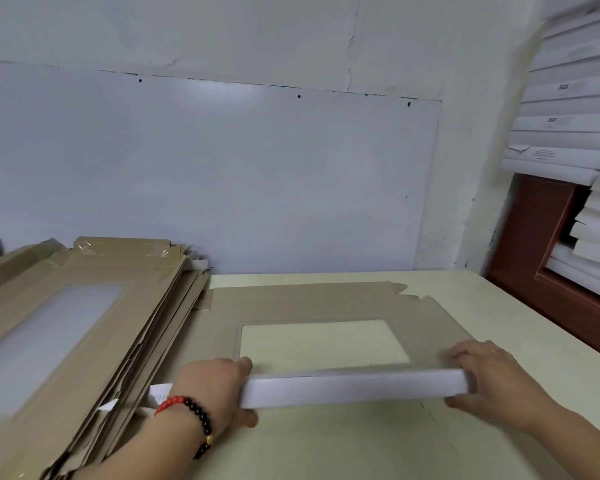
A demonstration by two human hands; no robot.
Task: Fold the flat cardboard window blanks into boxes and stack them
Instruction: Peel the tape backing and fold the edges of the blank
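Far left: a stack of flat kraft window blanks (84,306) lies on the cream table (326,445), its edges fanned and uneven, its top sheet showing a clear film window. Beside it, the left hand (215,393), wearing a red-and-black bead bracelet (191,415), pinches the left end of the near flap (354,386), thumb below and fingers over the fold. Centre: the working blank (326,303) lies flat on the table just beside the stack, brown face up, its window cut-out (323,344) showing the table through it; the near flap is raised along its crease, white underside toward the camera. Right: the right hand (489,382) pinches the flap's other end. Far right: white finished boxes (565,133) are stacked against the wall.

Handling, as judged: the board seems light, thin and springy, stiff only along scored lines, so it is best held at both flap ends, clear of the weak window frame.
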